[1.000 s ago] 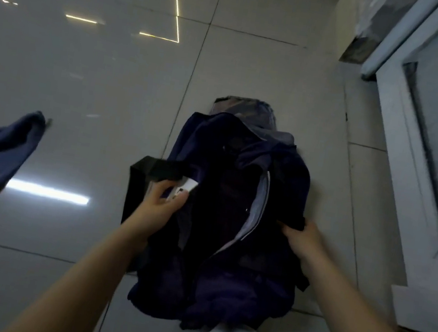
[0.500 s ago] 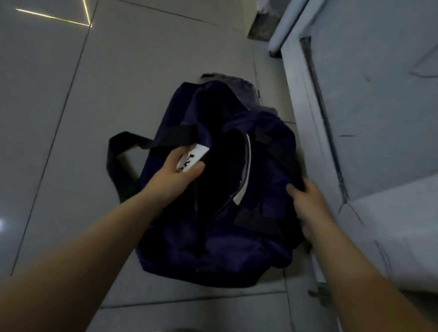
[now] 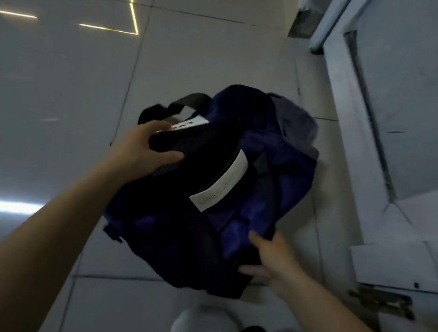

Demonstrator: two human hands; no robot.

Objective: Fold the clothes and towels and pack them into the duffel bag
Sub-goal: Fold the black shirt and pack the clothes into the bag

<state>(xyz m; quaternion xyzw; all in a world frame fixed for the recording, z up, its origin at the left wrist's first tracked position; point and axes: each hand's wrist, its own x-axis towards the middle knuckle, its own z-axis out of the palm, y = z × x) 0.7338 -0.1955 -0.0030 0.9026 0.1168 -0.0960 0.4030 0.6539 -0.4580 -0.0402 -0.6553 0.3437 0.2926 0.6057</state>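
The soft, limp bag (image 3: pixel 207 192) is clasped at its left rim by the left hand (image 3: pixel 140 147); the near end is gripped by the right hand (image 3: pixel 269 260).

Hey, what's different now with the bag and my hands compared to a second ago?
The duffel bag has turned, its far end now swung toward the white door, and its mouth gapes wider, showing more of the white label. The left hand has shifted its grip along the near rim; the right hand slid to the bag's lower end. Both hands still hold the bag on the tiled floor.
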